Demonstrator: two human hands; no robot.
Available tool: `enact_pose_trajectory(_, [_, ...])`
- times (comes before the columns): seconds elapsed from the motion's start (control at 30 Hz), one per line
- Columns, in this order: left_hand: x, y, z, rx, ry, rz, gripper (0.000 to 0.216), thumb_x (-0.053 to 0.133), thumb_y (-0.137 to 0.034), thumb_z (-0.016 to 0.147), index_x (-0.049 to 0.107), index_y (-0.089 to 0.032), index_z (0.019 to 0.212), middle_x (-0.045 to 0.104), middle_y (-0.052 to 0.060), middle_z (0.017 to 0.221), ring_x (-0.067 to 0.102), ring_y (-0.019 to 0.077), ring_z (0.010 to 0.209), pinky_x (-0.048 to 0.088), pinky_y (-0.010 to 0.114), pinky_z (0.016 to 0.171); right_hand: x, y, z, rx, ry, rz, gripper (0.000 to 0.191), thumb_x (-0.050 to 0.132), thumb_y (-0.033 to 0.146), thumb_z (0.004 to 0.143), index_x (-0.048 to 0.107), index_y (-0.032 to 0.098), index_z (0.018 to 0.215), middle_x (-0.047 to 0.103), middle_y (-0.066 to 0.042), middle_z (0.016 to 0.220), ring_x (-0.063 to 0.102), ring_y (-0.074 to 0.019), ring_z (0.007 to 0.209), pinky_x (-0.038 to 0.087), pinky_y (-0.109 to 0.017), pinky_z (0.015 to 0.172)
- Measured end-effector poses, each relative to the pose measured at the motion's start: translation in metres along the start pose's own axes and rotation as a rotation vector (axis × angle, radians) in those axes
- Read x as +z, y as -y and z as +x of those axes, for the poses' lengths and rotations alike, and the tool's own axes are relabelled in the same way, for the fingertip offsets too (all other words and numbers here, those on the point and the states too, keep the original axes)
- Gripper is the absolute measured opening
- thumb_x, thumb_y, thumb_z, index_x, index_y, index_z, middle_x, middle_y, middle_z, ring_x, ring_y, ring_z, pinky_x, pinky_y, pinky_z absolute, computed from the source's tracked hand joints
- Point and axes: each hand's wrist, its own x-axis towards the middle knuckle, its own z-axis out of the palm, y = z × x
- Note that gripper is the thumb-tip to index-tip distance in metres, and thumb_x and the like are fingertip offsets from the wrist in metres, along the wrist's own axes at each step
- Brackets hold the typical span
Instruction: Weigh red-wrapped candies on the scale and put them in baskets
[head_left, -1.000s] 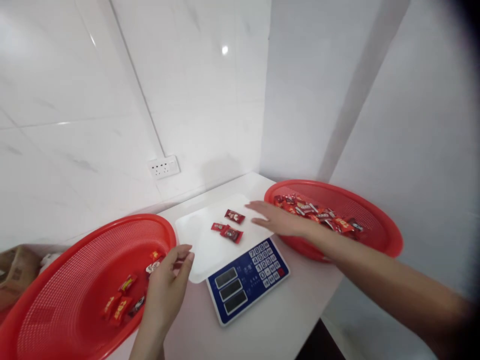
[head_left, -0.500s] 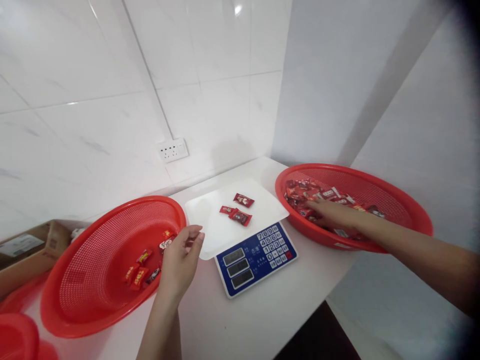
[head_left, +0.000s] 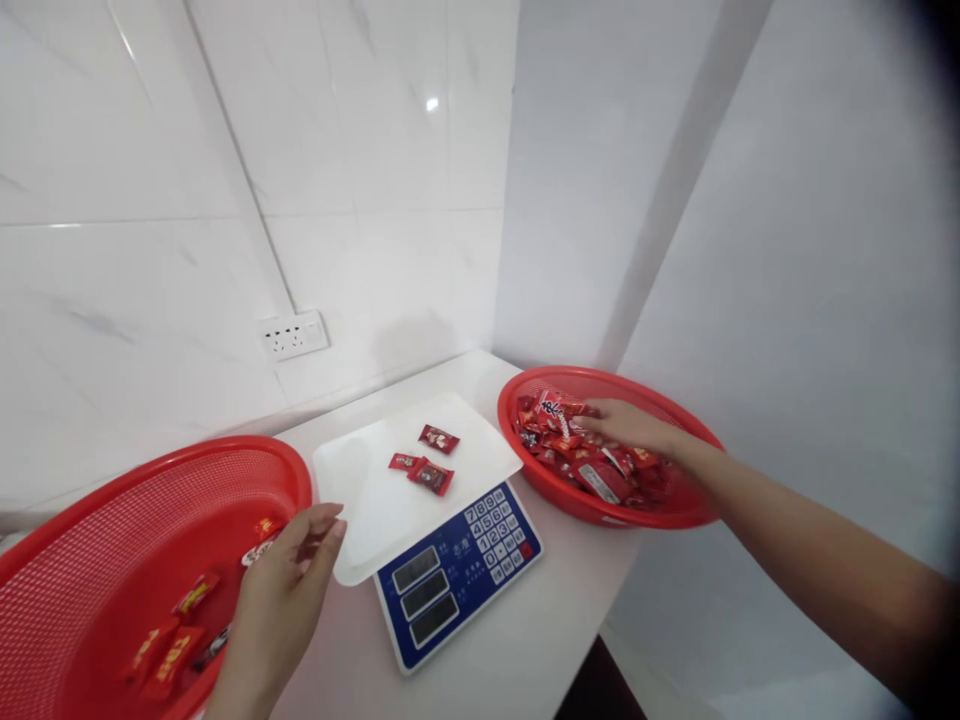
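My right hand [head_left: 626,425] is inside the right-hand red basket [head_left: 705,432], over a heap of red-wrapped sweets [head_left: 574,462]. Its fingers are closed on a red candy packet [head_left: 553,408] with a dark printed character. Beside the near-left corner of the white scale pan [head_left: 360,480], my left hand [head_left: 281,590] hovers with loosely bent fingers, thumb and fingertips apart, nothing in them. Three small dark-red wrapped sweets [head_left: 431,476] lie on the pan. A blue keypad and display panel [head_left: 457,575] projects from under it.
Another red basket [head_left: 300,470] stands at the left with several wrapped sweets [head_left: 174,660] in it. The scale rests on a white table [head_left: 517,640] in a wall corner. A socket plate [head_left: 292,335] is on the tiled wall.
The view has turned right and tilted up slightly. My right hand has lifted a little from the heap, with a red candy packet now showing at its fingers. My left hand stays by the pan.
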Motion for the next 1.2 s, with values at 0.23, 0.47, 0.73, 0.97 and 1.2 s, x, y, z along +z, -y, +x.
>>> enact_pose_trajectory(0.23, [0.0, -0.002, -0.001, 0.004, -0.004, -0.021, 0.044, 0.053, -0.058, 0.071, 0.062, -0.022, 0.094, 0.07, 0.006, 0.09, 0.065, 0.0234, 0.085, 0.052, 0.033, 0.071, -0.001, 0.034, -0.008, 0.063, 0.052, 0.296, 0.029, 0.05, 0.046, 0.081, 0.059, 0.02, 0.088, 0.067, -0.004, 0.079, 0.061, -0.0166, 0.069, 0.045, -0.025, 0.053])
enact_pose_trajectory(0.47, [-0.001, -0.01, -0.007, 0.034, 0.037, -0.045, 0.037, 0.049, -0.051, 0.078, 0.06, -0.021, 0.095, 0.069, 0.006, 0.09, 0.064, 0.021, 0.084, 0.05, 0.033, 0.073, 0.036, 0.1, -0.007, -0.145, 0.28, 0.384, 0.027, 0.052, 0.042, 0.081, 0.061, 0.017, 0.082, 0.061, -0.003, 0.066, 0.054, -0.0112, 0.056, 0.039, -0.021, 0.046])
enact_pose_trajectory(0.73, [-0.007, -0.012, -0.009, 0.018, -0.002, -0.069, 0.038, 0.051, -0.05, 0.078, 0.061, -0.02, 0.098, 0.068, 0.006, 0.093, 0.063, 0.0207, 0.087, 0.049, 0.034, 0.077, 0.061, 0.132, -0.003, -0.222, 0.211, 0.292, 0.033, 0.053, 0.039, 0.081, 0.052, 0.018, 0.106, 0.063, -0.003, 0.078, 0.053, -0.0116, 0.058, 0.038, -0.021, 0.044])
enact_pose_trajectory(0.97, [-0.006, -0.014, -0.01, 0.049, 0.0, -0.092, 0.031, 0.051, -0.045, 0.08, 0.061, -0.02, 0.095, 0.068, 0.006, 0.088, 0.063, 0.02, 0.082, 0.049, 0.033, 0.073, 0.081, 0.145, -0.008, -0.411, 0.242, 0.355, 0.03, 0.056, 0.031, 0.078, 0.06, 0.02, 0.106, 0.066, -0.007, 0.101, 0.06, -0.0179, 0.078, 0.049, -0.028, 0.058])
enact_pose_trajectory(1.2, [-0.006, -0.015, -0.011, 0.062, -0.008, -0.088, 0.029, 0.051, -0.043, 0.08, 0.061, -0.02, 0.095, 0.068, 0.005, 0.088, 0.063, 0.0195, 0.083, 0.049, 0.033, 0.074, 0.104, 0.154, -0.011, -0.569, 0.22, 0.363, 0.05, 0.052, 0.028, 0.079, 0.047, 0.025, 0.129, 0.053, -0.005, 0.131, 0.052, -0.022, 0.115, 0.046, -0.038, 0.093])
